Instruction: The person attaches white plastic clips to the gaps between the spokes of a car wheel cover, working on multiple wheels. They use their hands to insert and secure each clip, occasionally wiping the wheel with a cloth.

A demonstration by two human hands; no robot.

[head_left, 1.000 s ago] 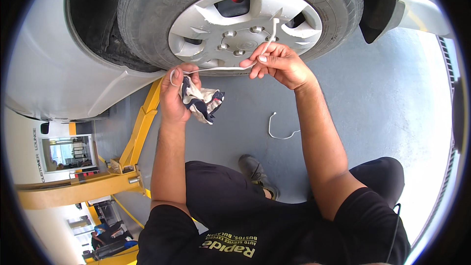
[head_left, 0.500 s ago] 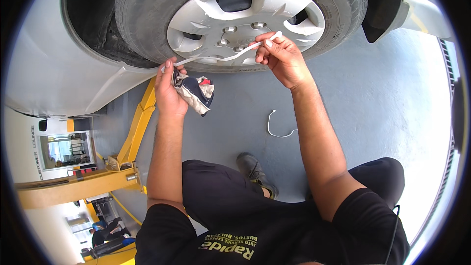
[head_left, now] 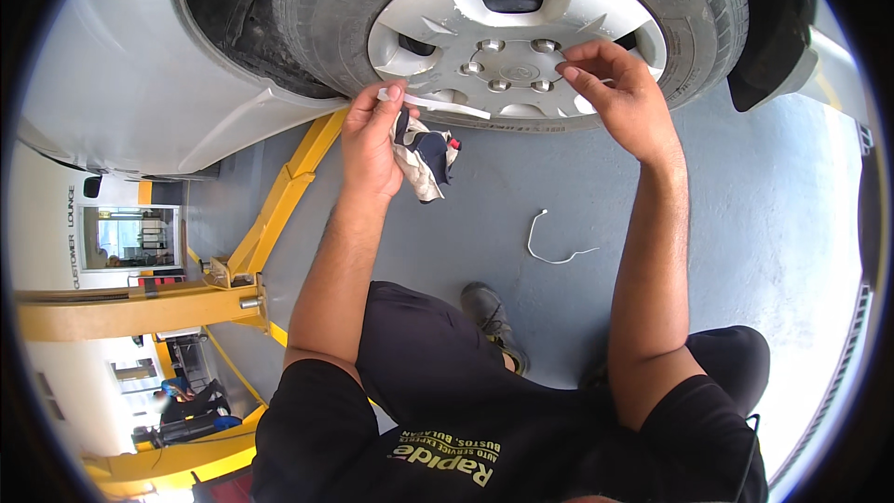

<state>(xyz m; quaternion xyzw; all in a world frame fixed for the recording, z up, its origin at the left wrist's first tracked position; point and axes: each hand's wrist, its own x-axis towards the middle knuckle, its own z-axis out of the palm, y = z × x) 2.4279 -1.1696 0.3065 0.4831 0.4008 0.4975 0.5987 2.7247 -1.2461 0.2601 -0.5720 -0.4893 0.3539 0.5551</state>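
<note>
My left hand [head_left: 371,144] pinches one end of a white cable tie [head_left: 447,108] between thumb and fingers. The tie's free end reaches to the right, in front of the wheel's lower rim. From the same hand hangs a crumpled rag [head_left: 424,154], cream and dark blue with a bit of red. My right hand [head_left: 626,98] is raised before the hubcap [head_left: 596,14], its fingers loosely bent and apart from the tie, and nothing shows in them. Behind both hands stands the car's tyre [head_left: 698,28]. A second white cable tie [head_left: 533,247] lies bent on the floor.
The silver car body [head_left: 140,84] fills the upper left, with a dark mud flap [head_left: 768,74] at right. A yellow lift arm [head_left: 279,200] runs from under the car to the lift [head_left: 112,317]. Far lower left, another person [head_left: 191,401] is beside equipment. My shoe [head_left: 489,312] rests on the grey floor [head_left: 745,214].
My right hand has let go of the cable tie and moved right. The left hand keeps the tie and rag. The view has shifted, so the wheel appears further right.
</note>
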